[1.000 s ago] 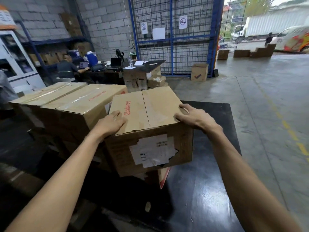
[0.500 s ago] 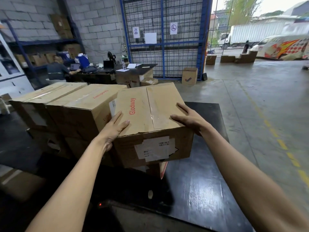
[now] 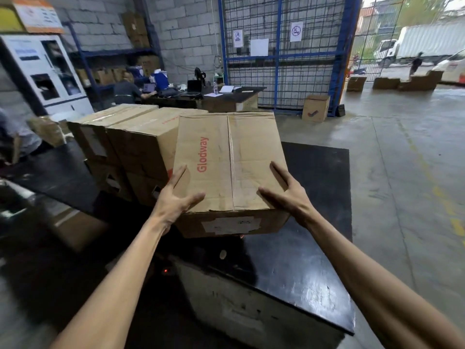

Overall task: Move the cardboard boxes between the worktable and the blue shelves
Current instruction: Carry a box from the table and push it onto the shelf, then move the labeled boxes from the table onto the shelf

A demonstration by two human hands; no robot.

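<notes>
Cardboard box (image 3: pixel 230 167) sits clamped between left hand (image 3: pixel 173 200) and right hand (image 3: pixel 289 195), fingers spread flat against its near corners.

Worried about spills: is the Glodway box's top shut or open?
Shut: both top flaps of the Glodway box lie flat, meeting at a centre seam that looks taped.

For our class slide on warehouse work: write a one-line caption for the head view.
Two bare hands, left hand and right hand, grip a cardboard box above a black worktable.
</notes>
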